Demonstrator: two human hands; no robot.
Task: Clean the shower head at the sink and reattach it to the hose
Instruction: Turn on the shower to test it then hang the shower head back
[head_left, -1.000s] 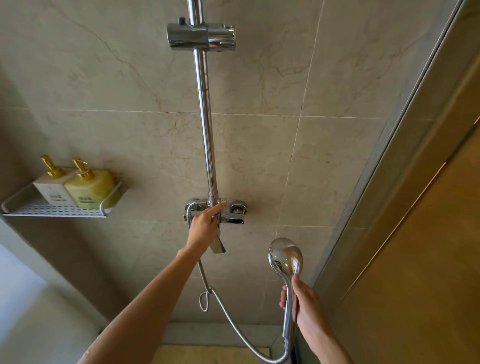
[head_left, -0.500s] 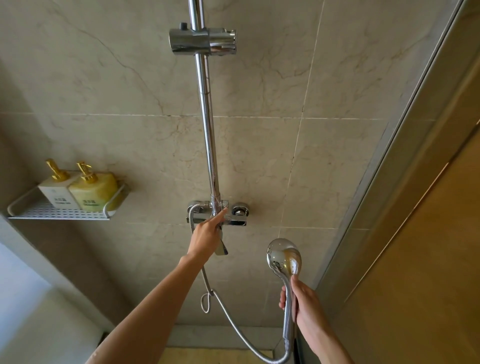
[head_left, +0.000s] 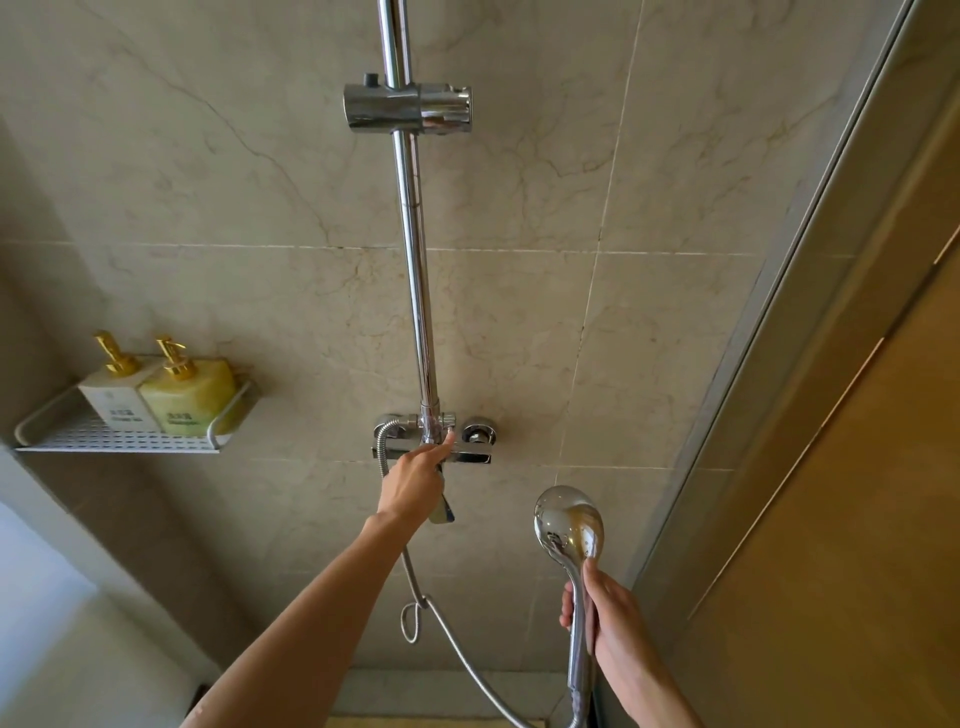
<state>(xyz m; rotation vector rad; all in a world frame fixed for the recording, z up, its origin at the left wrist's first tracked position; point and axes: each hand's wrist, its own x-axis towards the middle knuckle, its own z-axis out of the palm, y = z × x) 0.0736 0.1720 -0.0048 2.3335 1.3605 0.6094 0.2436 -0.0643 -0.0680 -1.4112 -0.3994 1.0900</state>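
My right hand (head_left: 610, 618) grips the handle of a chrome shower head (head_left: 569, 522), held upright at lower right with its round face turned away from me. A metal hose (head_left: 457, 649) runs from the handle's bottom in a curve up to the wall mixer valve (head_left: 470, 444). My left hand (head_left: 415, 480) reaches up to the mixer, fingers wrapped on its lever and the thumb touching the base of the riser pipe. No sink is in view.
A chrome riser rail (head_left: 415, 270) climbs the marble wall to an empty sliding holder (head_left: 408, 109). A white wire shelf (head_left: 130, 439) at left carries two pump bottles (head_left: 187, 395). A glass shower door frame (head_left: 779, 364) runs diagonally at right.
The view has tilted slightly, so everything sits lower in frame. Both hands keep their holds; the left thumb stays on the mixer.
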